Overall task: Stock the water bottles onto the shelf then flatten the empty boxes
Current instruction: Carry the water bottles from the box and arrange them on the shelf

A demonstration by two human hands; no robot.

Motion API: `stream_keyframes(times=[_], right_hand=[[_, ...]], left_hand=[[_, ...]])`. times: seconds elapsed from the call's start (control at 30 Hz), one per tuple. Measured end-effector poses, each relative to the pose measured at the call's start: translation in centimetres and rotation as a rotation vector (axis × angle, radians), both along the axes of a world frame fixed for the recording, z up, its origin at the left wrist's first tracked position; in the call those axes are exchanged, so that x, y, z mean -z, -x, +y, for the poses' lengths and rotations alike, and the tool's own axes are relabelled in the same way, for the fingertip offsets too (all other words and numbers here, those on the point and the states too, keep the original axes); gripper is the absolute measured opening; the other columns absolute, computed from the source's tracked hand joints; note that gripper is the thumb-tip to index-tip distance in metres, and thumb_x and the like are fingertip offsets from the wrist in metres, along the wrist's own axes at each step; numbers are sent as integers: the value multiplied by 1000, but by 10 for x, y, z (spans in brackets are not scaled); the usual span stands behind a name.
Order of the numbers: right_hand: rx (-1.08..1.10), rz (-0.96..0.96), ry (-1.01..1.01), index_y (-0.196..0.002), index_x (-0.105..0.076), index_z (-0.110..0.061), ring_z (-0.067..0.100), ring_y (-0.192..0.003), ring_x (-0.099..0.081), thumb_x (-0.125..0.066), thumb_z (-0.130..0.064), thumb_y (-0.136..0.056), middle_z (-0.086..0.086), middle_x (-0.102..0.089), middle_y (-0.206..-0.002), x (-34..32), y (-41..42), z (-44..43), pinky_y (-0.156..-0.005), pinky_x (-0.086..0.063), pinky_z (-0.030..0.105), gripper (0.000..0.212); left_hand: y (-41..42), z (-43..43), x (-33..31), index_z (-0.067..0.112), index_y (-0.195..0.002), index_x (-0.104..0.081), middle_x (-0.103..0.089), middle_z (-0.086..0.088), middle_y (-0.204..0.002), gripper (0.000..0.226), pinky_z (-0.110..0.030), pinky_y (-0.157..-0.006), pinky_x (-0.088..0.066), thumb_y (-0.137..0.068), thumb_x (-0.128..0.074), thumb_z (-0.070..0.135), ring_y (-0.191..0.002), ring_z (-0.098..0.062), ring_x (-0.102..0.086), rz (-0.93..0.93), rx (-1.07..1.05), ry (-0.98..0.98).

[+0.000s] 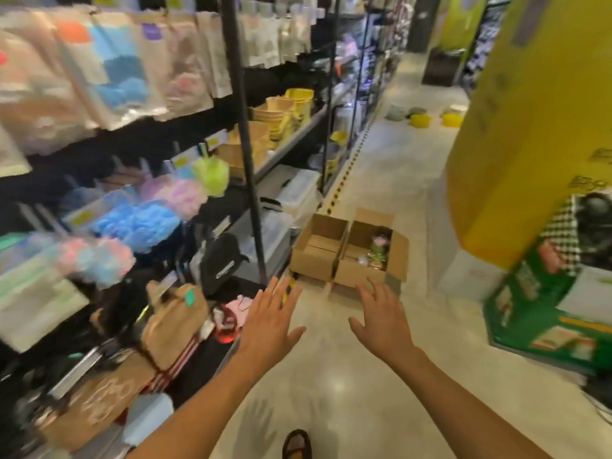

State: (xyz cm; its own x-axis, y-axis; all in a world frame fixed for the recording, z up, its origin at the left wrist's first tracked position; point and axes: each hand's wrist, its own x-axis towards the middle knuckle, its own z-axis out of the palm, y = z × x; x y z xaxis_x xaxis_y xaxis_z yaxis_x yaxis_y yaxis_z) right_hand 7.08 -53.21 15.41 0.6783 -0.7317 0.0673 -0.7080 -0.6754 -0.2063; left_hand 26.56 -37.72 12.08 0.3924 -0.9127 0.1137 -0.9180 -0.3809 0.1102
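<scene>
Two open cardboard boxes stand side by side on the aisle floor ahead of me. The left box (316, 248) looks empty inside. The right box (362, 256) holds a few bottles (379, 248) at its right side, blurred. My left hand (270, 318) and my right hand (381, 318) are stretched forward with fingers spread, palms down, holding nothing, a short way in front of the boxes and not touching them. The shelf (251, 200) with black uprights runs along the left of the aisle.
The shelving carries bath sponges (142, 220), bags (172, 316), yellow baskets (288, 111) and clear bins. A yellow pillar (530, 127) and green cartons (543, 313) stand at the right. Yellow bowls (420, 120) lie on the floor further down. My foot (297, 445) shows at the bottom.
</scene>
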Motion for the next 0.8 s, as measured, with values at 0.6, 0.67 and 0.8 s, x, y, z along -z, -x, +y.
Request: stream_keyframes(times=[0.6, 0.67, 0.8], right_hand=[[449, -36, -384, -154, -37, -27, 26, -150, -30, -68, -50, -91, 4, -26, -165, 67, -57, -291, -117, -36, 44, 74], [445, -24, -412, -155, -36, -26, 26, -149, -30, -68, -49, -92, 4, -26, -164, 79, -66, -324, -116, -35, 43, 74], [417, -26, -435, -154, -38, -24, 25, -147, -33, -68, -47, -92, 2, -29, -163, 101, -88, -404, -115, -36, 40, 72]], left_hand=[[-102, -345, 52, 23, -165, -10, -8, 0, -173, 83, -40, -125, -20, -102, -52, 57, -160, -23, -5, 370, 245, -275], [-111, -378, 62, 22, -166, -11, -8, -1, -174, 84, -41, -125, -19, -102, -52, 56, -160, -23, -5, 384, 242, -299], [-133, -459, 82, 24, -166, -9, -5, 0, -174, 85, -45, -125, -18, -101, -53, 56, -160, -23, -4, 397, 223, -364]])
